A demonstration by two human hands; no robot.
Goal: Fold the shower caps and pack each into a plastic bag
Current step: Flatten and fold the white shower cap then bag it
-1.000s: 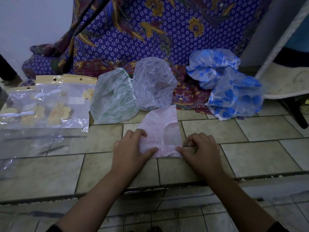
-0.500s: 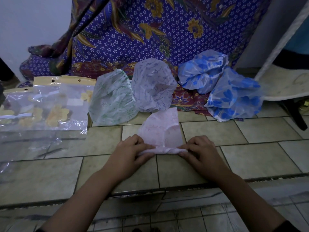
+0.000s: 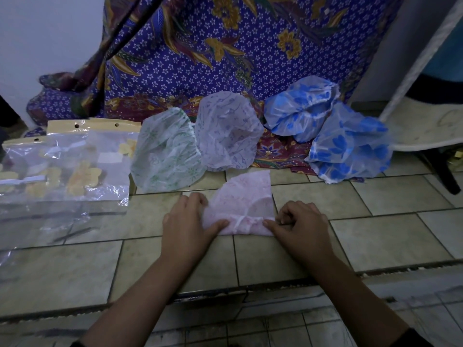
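Observation:
A pink shower cap (image 3: 246, 200) lies folded into a wedge on the tiled ledge (image 3: 375, 231), its near edge rolled into a thick band. My left hand (image 3: 186, 227) pinches the band's left end and my right hand (image 3: 299, 225) pinches its right end. Behind it lie unfolded caps: a green-print one (image 3: 165, 152), a lilac-print one (image 3: 226, 132) and two blue-flowered ones (image 3: 300, 110) (image 3: 350, 146). Clear plastic bags with yellow header cards (image 3: 72, 164) lie at the left.
A purple patterned cloth (image 3: 225, 46) hangs behind the caps and spills onto the ledge. A white slanted frame (image 3: 421, 56) and a pale cushion (image 3: 431, 126) stand at the right. The ledge drops off at its near edge (image 3: 250, 291) to lower floor tiles.
Both hands have folded the cap's near edge over toward the far side, so the band is thicker and the wedge shorter. The head camera has shifted slightly.

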